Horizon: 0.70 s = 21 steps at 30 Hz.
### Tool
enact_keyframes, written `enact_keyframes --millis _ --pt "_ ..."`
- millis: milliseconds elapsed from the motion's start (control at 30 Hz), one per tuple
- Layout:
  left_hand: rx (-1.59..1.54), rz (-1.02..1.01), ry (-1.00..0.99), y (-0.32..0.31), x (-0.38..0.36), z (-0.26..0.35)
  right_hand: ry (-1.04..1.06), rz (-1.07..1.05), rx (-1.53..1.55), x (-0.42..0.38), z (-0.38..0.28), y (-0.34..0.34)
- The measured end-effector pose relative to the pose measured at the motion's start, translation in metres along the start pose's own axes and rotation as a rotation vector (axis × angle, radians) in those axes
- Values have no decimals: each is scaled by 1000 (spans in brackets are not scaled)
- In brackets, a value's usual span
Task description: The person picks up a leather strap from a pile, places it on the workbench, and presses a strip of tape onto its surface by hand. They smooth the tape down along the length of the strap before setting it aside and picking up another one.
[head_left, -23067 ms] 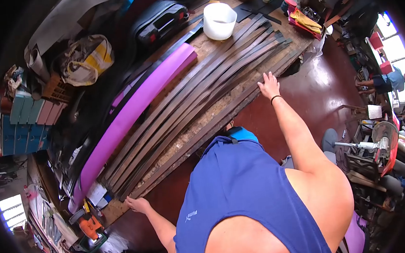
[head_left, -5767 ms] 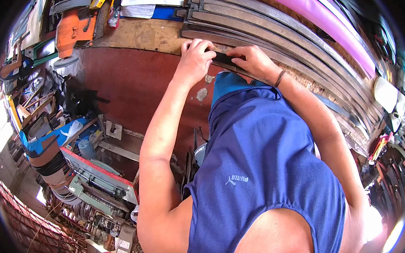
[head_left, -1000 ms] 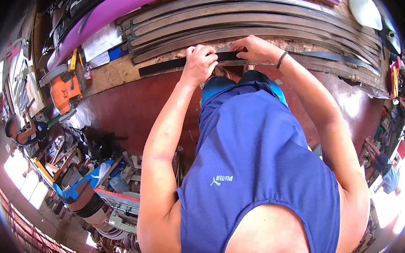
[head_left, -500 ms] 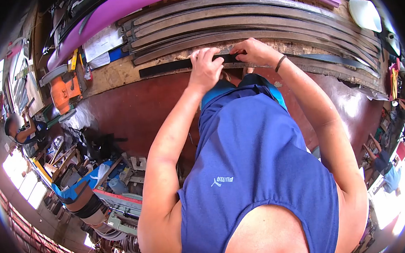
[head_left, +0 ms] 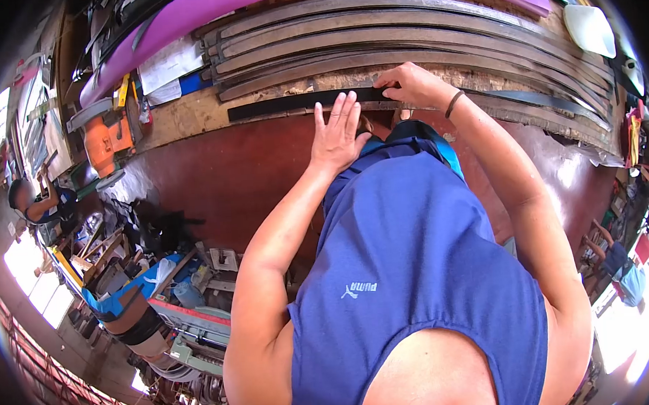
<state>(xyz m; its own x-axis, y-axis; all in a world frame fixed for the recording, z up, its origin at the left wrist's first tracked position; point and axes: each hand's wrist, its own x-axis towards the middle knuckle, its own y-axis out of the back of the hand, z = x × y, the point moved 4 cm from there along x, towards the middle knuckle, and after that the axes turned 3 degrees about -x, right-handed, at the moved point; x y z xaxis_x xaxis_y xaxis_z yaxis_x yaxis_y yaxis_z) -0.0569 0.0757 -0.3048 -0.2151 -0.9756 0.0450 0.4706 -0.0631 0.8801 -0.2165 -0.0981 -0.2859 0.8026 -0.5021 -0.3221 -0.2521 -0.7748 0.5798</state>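
Note:
A black strip (head_left: 275, 104) lies along the near edge of the wooden workbench (head_left: 181, 122). My left hand (head_left: 335, 134) is spread open, its fingertips at the strip's near edge. Farther right, my right hand (head_left: 409, 86) has its thumb and index finger pinched together at the strip. Several long brown strips (head_left: 345, 41) lie side by side just beyond both hands.
A purple roll (head_left: 183, 26) runs along the bench's far side. An orange tool (head_left: 100, 147) stands at the left, near paper sheets (head_left: 167, 68). A white container (head_left: 589, 30) is at the far right. Other people are at the left (head_left: 38, 203) and right edges.
My left hand has opened from its curled grip on the strip, and its fingers are now stretched out. My right hand has hardly moved.

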Motion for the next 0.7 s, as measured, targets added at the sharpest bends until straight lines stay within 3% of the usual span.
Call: enact_keyframes --millis 167,267,300,400,533,700 --pt "200 -54 151 15 -11 -14 43 -4 27 1 3 0" --pt "187 108 275 26 -10 -15 44 0 19 1 5 -1" --pt "194 202 256 34 -2 -11 47 -7 8 1 5 0" --pt "1 229 85 32 29 -7 61 -29 -9 3 5 -2" --pt "-111 120 -85 20 67 5 57 -53 23 4 7 -2" --pt "-150 75 -109 22 78 1 24 -72 57 -8 11 7"
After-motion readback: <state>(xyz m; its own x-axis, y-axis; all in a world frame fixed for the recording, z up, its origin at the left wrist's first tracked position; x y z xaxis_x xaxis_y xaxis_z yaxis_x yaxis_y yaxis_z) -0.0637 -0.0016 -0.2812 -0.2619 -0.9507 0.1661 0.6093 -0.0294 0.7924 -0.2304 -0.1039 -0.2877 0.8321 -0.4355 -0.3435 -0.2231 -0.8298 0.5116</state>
